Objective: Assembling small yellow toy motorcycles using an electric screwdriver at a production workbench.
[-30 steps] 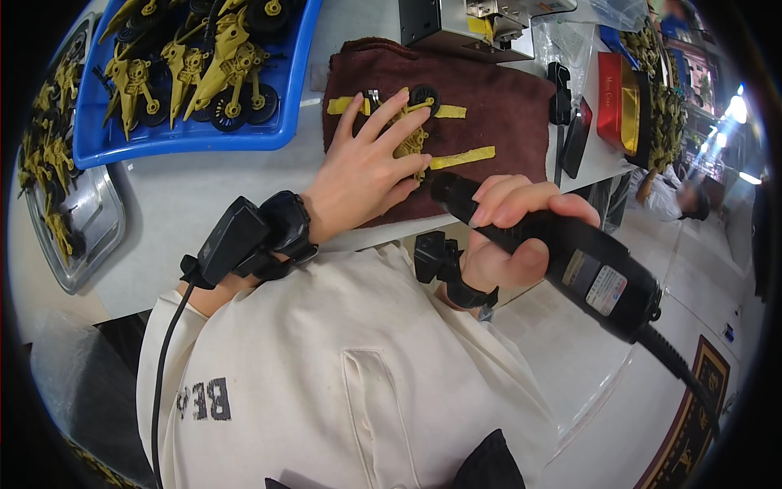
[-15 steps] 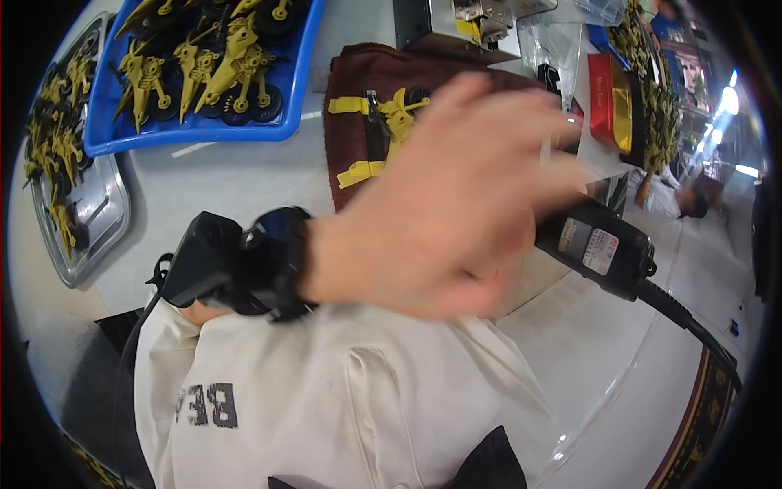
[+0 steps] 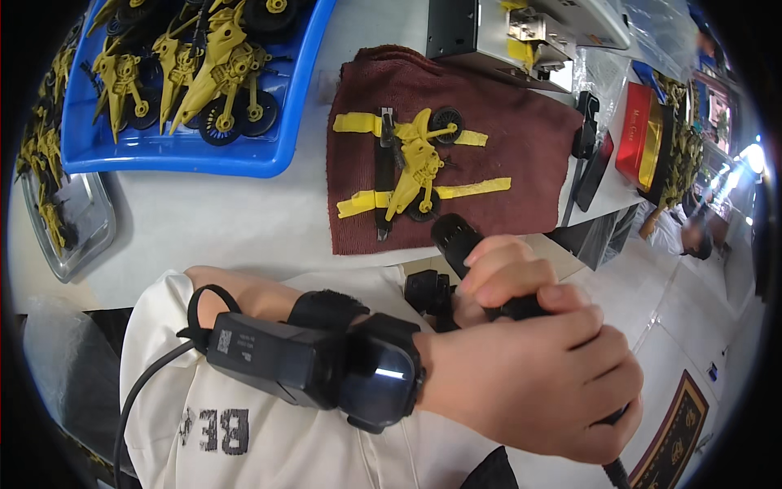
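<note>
Both my hands are closed around a black corded electric screwdriver (image 3: 456,237), its ribbed nose pointing up and left. My left hand (image 3: 538,383), with a black device strapped to its wrist, wraps the rear part near the cord. The curled fingers of my right hand (image 3: 507,273) grip the tool farther forward; the right forearm is hidden. Just past the nose lies a yellow toy motorcycle (image 3: 418,165) with black wheels on a maroon cloth (image 3: 521,147). Beside it is a black bar (image 3: 384,167) with metal ends, held by yellow tape (image 3: 364,203).
A blue tray (image 3: 281,134) of similar yellow toy motorcycles stands at the upper left, with a clear tray (image 3: 90,232) of more beyond it. A metal machine (image 3: 464,41) borders the cloth at the back. To the right are a red and gold box (image 3: 636,130) and another person.
My left hand has swung from over the cloth down and right onto the screwdriver. The tool has moved lower, its nose now pointing toward the uncovered toy motorcycle.
</note>
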The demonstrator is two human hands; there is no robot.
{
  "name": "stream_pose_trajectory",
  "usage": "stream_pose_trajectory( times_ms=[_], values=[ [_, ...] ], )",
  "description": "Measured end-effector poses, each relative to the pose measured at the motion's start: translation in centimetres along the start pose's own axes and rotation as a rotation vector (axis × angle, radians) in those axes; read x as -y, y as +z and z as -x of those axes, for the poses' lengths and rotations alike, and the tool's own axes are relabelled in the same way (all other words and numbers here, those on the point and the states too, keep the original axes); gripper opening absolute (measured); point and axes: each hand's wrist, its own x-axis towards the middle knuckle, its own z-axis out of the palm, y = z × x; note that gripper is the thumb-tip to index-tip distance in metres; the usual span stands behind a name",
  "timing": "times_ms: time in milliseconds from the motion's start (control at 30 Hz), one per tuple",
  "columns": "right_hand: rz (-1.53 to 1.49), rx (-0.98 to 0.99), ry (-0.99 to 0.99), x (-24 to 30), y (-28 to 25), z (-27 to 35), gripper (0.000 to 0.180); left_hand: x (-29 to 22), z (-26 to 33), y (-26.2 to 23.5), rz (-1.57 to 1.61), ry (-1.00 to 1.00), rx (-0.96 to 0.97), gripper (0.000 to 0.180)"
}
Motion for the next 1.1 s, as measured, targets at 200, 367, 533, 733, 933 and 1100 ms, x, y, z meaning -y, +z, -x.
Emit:
stream_pose_trajectory(
  times_ms=[200,367,533,733,933,1100],
  values=[
    [-0.051,0.002,0.025,-0.6,-0.2,-0.4,0.042,0.3,0.1,0.3,-0.018,0.048,0.036,0.028],
    [-0.109,-0.099,0.026,-0.1,-0.7,-0.4,0.044,2.1,0.3,0.1,0.043,0.296,0.192,0.033],
    [-0.207,-0.197,-0.005,1.7,-3.5,-1.2,0.047,7.0,1.6,-7.3,-0.203,-0.022,0.684,0.083],
    [-0.083,-0.516,-0.076,4.2,-6.1,-1.8,0.037,11.2,4.4,-6.7,-0.620,0.057,0.958,0.072],
    [-0.106,-0.733,0.068,2.7,-6.8,-2.5,0.033,11.1,4.4,-7.1,-0.538,0.054,0.825,0.043],
    [-0.170,-0.691,0.025,4.3,-6.6,-3.1,0.037,9.5,4.5,-7.9,-0.402,0.018,0.723,0.046]
  ],
)
